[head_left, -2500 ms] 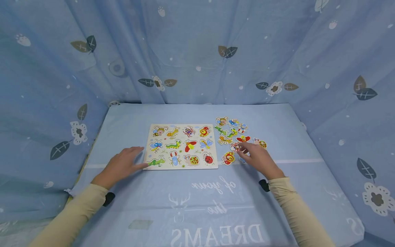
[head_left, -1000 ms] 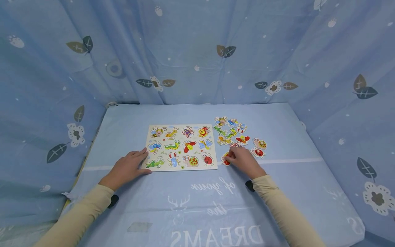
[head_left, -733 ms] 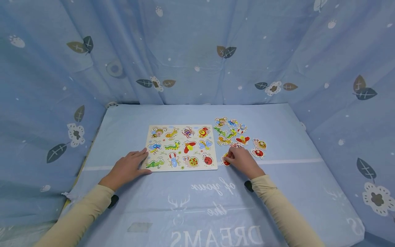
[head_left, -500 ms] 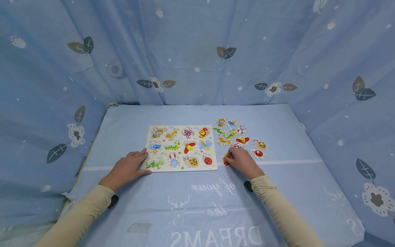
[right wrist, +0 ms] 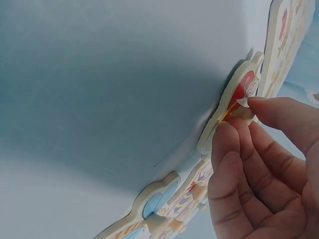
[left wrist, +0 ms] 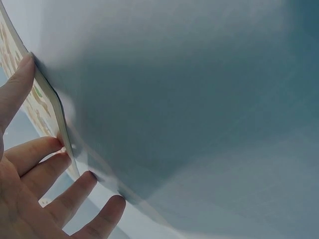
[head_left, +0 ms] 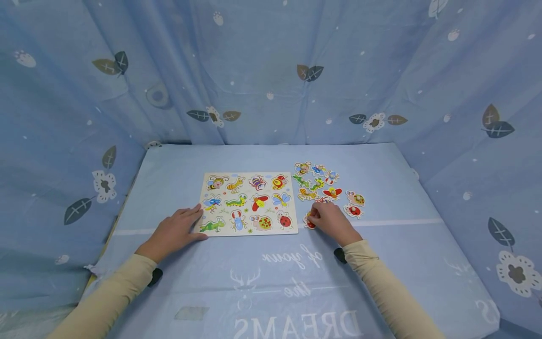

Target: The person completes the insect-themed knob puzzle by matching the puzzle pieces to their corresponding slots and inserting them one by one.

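Head view: left hand (head_left: 172,230) spread at near corner of puzzle board (head_left: 250,212), presumably steadying it; board lies between hands. Right hand (head_left: 334,221) at red piece (head_left: 310,225), just beside board; loose pieces (head_left: 317,183) lie ahead of right hand, probably for easy reach.

Left wrist view: thumb and index touch board's edge, nothing gripped.

Right wrist view: thumb and finger pinch red piece's knob (right wrist: 242,113), likely because it serves as handle.
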Demonstrator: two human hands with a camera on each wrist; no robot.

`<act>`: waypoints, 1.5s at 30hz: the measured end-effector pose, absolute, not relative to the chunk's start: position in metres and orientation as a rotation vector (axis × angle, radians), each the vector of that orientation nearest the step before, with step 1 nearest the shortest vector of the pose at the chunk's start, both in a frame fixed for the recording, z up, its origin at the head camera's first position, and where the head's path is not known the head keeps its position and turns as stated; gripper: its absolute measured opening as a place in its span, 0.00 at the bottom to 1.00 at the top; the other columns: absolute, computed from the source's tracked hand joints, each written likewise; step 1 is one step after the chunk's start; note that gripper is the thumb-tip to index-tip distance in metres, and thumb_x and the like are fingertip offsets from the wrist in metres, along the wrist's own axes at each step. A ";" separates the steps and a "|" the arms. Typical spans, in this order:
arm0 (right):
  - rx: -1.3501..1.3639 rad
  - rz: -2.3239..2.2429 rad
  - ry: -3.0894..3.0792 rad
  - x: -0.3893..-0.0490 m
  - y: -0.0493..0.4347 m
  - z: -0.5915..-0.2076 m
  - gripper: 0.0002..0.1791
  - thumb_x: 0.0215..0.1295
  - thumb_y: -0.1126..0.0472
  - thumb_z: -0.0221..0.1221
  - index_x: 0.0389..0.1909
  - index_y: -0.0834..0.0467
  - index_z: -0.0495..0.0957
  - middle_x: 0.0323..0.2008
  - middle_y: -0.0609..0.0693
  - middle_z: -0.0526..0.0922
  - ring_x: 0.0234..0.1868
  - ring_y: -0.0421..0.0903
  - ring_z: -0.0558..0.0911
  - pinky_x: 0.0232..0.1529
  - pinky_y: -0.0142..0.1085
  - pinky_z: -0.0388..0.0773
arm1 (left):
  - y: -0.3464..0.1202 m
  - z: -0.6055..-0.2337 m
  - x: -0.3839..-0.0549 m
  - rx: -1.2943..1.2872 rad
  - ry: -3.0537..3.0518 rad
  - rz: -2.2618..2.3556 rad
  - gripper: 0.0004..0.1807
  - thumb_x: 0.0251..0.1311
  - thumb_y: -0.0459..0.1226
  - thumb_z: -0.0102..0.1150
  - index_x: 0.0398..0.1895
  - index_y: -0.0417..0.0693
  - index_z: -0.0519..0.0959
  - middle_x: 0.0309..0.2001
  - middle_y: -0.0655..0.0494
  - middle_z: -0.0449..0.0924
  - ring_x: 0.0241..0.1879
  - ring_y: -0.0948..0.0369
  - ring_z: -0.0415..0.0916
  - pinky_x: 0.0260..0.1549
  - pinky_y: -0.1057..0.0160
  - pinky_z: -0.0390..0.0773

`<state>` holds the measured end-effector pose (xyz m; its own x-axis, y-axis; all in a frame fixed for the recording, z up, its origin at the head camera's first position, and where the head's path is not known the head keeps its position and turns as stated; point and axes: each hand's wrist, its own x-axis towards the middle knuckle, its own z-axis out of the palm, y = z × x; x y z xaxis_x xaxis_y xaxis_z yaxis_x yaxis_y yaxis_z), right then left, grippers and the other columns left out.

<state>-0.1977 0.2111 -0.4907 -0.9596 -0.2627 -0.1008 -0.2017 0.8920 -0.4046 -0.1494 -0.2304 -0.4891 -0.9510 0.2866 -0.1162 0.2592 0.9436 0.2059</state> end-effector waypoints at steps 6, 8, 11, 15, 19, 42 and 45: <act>-0.340 -0.621 2.897 -0.196 0.211 -0.486 0.06 0.66 0.59 0.70 0.32 0.55 0.83 0.24 0.46 0.80 0.25 0.42 0.74 0.28 0.33 0.71 | -0.230 -0.488 -0.149 0.415 2.958 0.267 0.48 0.58 0.56 0.72 0.75 0.38 0.68 0.78 0.41 0.64 0.72 0.37 0.67 0.60 0.34 0.76; -0.345 -0.621 2.897 -0.196 0.211 -0.485 0.06 0.66 0.59 0.70 0.33 0.55 0.83 0.24 0.46 0.80 0.25 0.42 0.74 0.28 0.33 0.71 | -0.230 -0.488 -0.149 0.408 2.956 0.266 0.48 0.58 0.56 0.73 0.75 0.38 0.68 0.78 0.41 0.64 0.72 0.37 0.66 0.60 0.34 0.76; -0.354 -0.627 2.897 -0.196 0.211 -0.482 0.05 0.66 0.60 0.70 0.33 0.56 0.83 0.24 0.46 0.80 0.26 0.42 0.75 0.29 0.34 0.72 | -0.229 -0.488 -0.149 0.399 2.951 0.265 0.48 0.58 0.56 0.73 0.75 0.38 0.68 0.78 0.41 0.63 0.72 0.37 0.66 0.60 0.33 0.75; -0.365 -0.626 2.899 -0.195 0.211 -0.480 0.05 0.64 0.60 0.71 0.34 0.55 0.84 0.27 0.46 0.83 0.29 0.41 0.77 0.32 0.35 0.75 | -0.229 -0.488 -0.150 0.393 2.947 0.265 0.48 0.58 0.56 0.73 0.75 0.38 0.68 0.78 0.41 0.63 0.72 0.37 0.65 0.60 0.33 0.75; -0.385 -0.607 2.901 -0.195 0.211 -0.479 0.03 0.62 0.61 0.71 0.36 0.54 0.87 0.31 0.46 0.86 0.32 0.41 0.79 0.37 0.36 0.79 | -0.229 -0.489 -0.150 0.394 2.945 0.267 0.48 0.58 0.56 0.73 0.75 0.38 0.68 0.78 0.41 0.63 0.72 0.37 0.65 0.60 0.33 0.75; -0.528 -0.587 2.890 -0.198 0.213 -0.485 0.04 0.61 0.66 0.70 0.36 0.56 0.90 0.33 0.47 0.88 0.35 0.41 0.80 0.40 0.37 0.82 | -0.229 -0.486 -0.148 0.413 2.950 0.270 0.48 0.59 0.56 0.72 0.75 0.37 0.68 0.78 0.40 0.63 0.72 0.36 0.66 0.59 0.33 0.76; -0.512 -0.580 2.906 -0.198 0.213 -0.485 0.02 0.62 0.64 0.71 0.35 0.56 0.90 0.32 0.46 0.88 0.34 0.40 0.80 0.40 0.37 0.81 | -0.229 -0.486 -0.148 0.419 2.951 0.276 0.48 0.59 0.56 0.72 0.75 0.37 0.68 0.78 0.40 0.63 0.72 0.36 0.66 0.59 0.33 0.76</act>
<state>-0.1976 0.2134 -0.4852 -0.9332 -0.3537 -0.0643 -0.3019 0.8682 -0.3939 -0.1477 -0.2289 -0.4860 -0.9502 0.2878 -0.1197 0.2606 0.9442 0.2013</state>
